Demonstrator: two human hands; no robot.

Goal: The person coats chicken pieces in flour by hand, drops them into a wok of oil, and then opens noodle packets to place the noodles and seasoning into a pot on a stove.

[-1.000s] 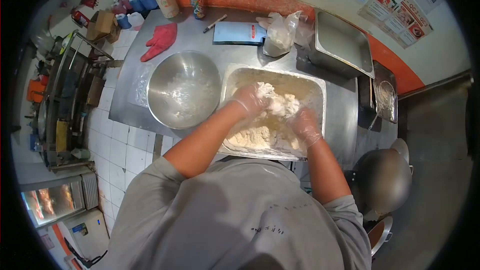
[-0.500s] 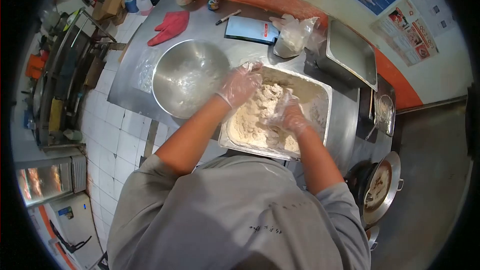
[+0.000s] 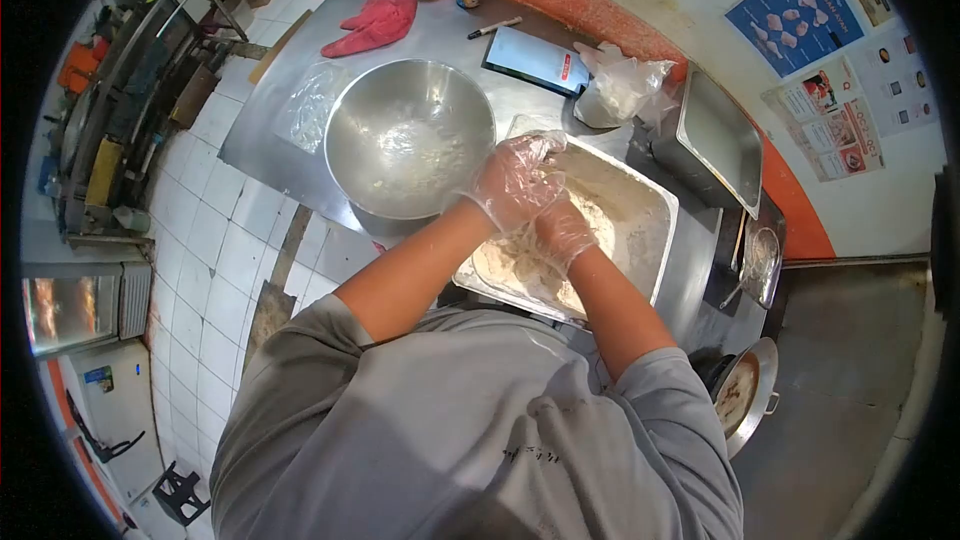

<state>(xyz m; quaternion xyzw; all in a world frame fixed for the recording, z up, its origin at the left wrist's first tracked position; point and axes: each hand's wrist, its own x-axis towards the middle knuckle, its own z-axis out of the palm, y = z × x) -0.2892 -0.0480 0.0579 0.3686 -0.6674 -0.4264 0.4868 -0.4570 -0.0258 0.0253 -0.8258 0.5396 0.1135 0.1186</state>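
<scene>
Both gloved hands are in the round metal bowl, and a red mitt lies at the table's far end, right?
Not quite. The head view shows the left hand and right hand at the rectangular flour tray, beside the round bowl. The red mitt does lie at the table's far end.

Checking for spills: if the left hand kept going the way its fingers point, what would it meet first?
Probably the flour tray's far rim, since the left hand hovers over that end; if raised higher, the plastic bag behind it. Height is unclear.
</scene>
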